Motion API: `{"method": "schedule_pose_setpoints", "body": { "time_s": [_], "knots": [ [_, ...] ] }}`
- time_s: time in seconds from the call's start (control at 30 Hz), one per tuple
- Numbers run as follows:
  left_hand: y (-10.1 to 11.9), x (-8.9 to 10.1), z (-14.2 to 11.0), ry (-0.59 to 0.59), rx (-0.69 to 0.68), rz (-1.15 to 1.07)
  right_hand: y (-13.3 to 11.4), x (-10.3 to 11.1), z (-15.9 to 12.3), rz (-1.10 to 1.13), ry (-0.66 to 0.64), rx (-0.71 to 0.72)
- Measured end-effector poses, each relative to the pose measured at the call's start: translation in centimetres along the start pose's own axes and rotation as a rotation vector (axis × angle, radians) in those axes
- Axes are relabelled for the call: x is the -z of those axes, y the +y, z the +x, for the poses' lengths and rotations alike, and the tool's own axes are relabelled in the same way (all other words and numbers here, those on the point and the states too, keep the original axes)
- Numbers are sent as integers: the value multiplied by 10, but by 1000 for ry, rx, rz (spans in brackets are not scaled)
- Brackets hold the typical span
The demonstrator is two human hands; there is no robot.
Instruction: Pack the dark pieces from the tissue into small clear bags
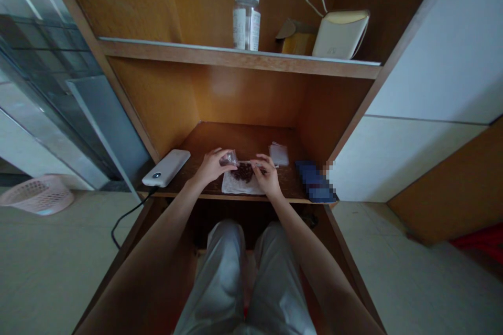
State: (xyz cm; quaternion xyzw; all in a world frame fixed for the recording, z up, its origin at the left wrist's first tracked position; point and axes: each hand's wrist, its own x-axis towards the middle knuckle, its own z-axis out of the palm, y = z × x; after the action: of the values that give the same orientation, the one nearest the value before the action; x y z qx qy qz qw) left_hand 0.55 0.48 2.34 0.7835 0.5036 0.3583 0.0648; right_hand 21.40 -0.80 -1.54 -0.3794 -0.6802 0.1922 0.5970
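My left hand (212, 166) is shut on a small clear plastic bag (229, 158) above a white paper sheet (238, 186). My right hand (267, 176) pinches a thin, pale plastic strip (251, 162) near the dark-brown clump (242, 172), which sits on the paper between my hands. I cannot tell whether the clump is inside plastic. A second clear plastic packet (279, 154) lies behind my right hand on the brown wooden desk shelf (243, 138).
A white power bank (166, 168) with a black cable (129, 214) lies left of my hands. A pixelated blue object (315, 182) lies to the right. Wooden side walls flank the desk, and an upper shelf holds a clear bottle (247, 18) and a cream pouch (341, 35).
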Motion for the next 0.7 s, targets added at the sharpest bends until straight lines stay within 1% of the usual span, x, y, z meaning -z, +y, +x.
{"method": "schedule_pose_setpoints", "body": {
  "time_s": [0.1,0.23,0.37,0.47,0.57,0.7],
  "knots": [
    [-8,-2,-9,27,18,-37,0,-1,0,-22,-17,-9],
    [-13,-8,-19,54,42,-66,-1,-1,0,-44,-38,24],
    [-19,-13,-25,54,98,-74,-1,-3,1,-97,-95,27],
    [-22,-14,-29,54,111,-69,-2,-5,0,-136,-120,44],
    [-21,-13,-30,48,91,-84,-5,-9,0,-197,-169,107],
    [-18,-11,-30,17,52,-96,-11,-14,2,-311,-292,216]
  ]
}}
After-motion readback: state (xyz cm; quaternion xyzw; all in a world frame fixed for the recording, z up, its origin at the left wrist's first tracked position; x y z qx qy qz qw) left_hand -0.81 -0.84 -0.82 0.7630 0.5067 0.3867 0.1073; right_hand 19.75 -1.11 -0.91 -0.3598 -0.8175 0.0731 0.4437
